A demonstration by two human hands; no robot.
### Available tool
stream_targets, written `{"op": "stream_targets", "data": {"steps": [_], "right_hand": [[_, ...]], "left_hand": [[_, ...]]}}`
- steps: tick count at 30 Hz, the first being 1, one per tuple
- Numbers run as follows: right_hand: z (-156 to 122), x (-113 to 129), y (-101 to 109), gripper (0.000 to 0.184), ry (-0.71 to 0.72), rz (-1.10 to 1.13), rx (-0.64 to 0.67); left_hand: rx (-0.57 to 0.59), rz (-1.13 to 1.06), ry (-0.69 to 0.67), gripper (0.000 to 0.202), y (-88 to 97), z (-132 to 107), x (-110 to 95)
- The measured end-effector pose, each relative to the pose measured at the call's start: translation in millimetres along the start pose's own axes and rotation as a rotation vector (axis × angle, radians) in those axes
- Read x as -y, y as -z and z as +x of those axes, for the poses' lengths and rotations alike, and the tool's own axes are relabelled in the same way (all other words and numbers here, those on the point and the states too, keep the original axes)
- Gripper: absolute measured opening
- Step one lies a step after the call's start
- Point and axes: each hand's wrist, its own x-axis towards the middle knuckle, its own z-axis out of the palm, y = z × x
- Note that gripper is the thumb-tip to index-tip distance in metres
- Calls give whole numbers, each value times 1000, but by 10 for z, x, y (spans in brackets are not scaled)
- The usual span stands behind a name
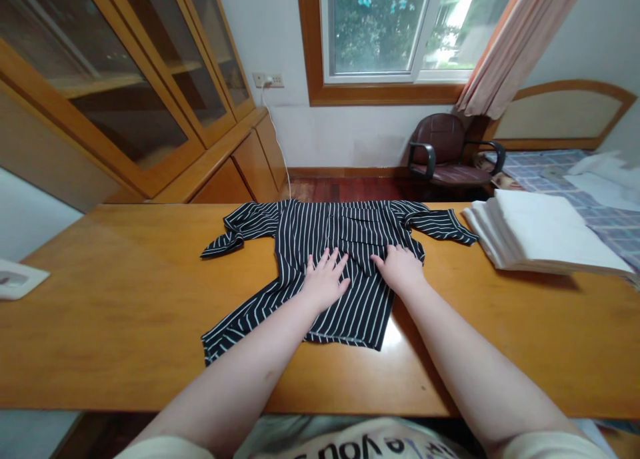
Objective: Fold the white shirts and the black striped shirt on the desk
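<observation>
A black shirt with thin white stripes lies spread on the wooden table, sleeves out to both sides. My left hand rests flat on its middle with the fingers spread. Just to the right, my right hand presses on the cloth near the shirt's right side, its fingers bent down onto the fabric with the thumb pointing left. Neither hand lifts anything off the table.
A stack of folded white cloth sits at the table's right end. A white object lies at the left edge. Beyond the table stand a brown armchair, a wooden glass-door cabinet and a bed.
</observation>
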Motion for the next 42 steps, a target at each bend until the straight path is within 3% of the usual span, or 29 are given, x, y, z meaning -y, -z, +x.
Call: {"op": "stream_targets", "data": {"steps": [4, 9, 13, 15, 17, 19, 20, 22, 25, 26, 33, 39, 42], "right_hand": [[1, 37, -42, 77, -131, -94, 134], [86, -86, 8, 84, -97, -128, 332], [127, -189, 67, 89, -33, -156, 380], [83, -201, 117, 88, 3, -182, 323], [-55, -168, 181, 83, 60, -219, 154], [-297, -98, 241, 69, 172, -215, -55], [-446, -60, 259, 54, 250, -168, -97], [-756, -6, 258, 34, 423, -47, -29], [-1119, -46, 164, 27, 729, 42, 78], [-1193, -95, 122, 27, 773, 65, 91], [-1338, -592, -42, 28, 709, 202, 84], [-1388, -764, -132, 21, 688, 244, 13], [-1340, -855, -180, 24, 602, 228, 0]], "left_hand": [[12, -57, 16, 64, 23, 3, 5], [213, -213, -64, 73, 228, 52, 155], [187, -247, -59, 59, 346, 10, 280], [157, -188, -53, 58, 332, -55, 308], [151, -118, -55, 60, 279, -125, 315], [142, -71, -46, 61, 210, -179, 310], [135, -59, -43, 61, 177, -195, 306], [124, -49, -38, 60, 123, -206, 298], [134, -44, -18, 61, 94, -189, 291], [144, -46, -11, 61, 99, -181, 291], [217, -74, -19, 62, 208, -163, 298], [181, -81, -49, 61, 176, -161, 350], [178, -88, -92, 61, 176, -159, 428]]}}
